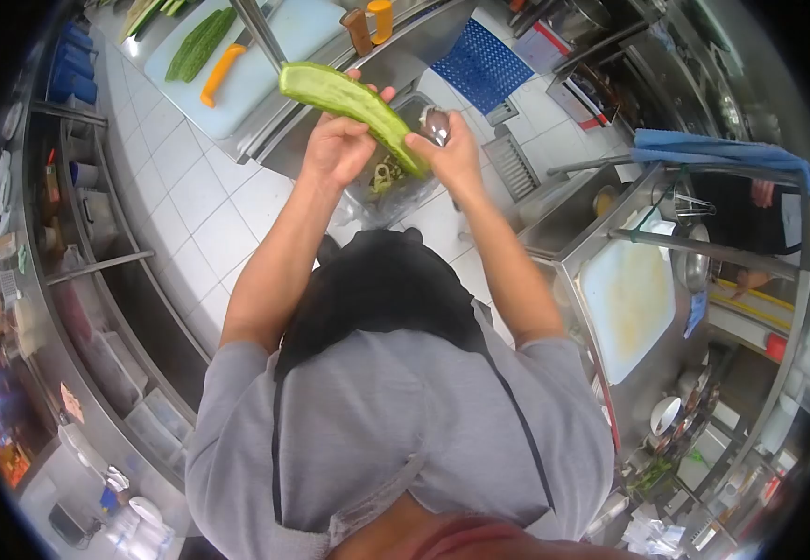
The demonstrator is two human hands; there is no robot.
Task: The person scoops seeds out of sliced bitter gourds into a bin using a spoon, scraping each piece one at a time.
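My left hand [338, 147] is wrapped round a long halved bitter gourd [344, 101], light green and scooped hollow along its length. The fingertips show behind the far side of the gourd. At the gourd's nearer end, my right hand [451, 161] grips a metal spoon [437, 126], with the thumb against the gourd. The spoon's shiny bowl shows above the fist; the rest of it is mostly hidden. Under the gourd is a bin lined with a clear plastic bag [367, 207], holding pale green scraps [384, 175].
A white cutting board [167, 70] ahead on the left bears dark green gourds [201, 44] and an orange-handled knife [225, 73]. Two shaker bottles [380, 21] stand on the counter edge. To my right is another cutting board [624, 303]; a blue mat [484, 65] lies on the floor.
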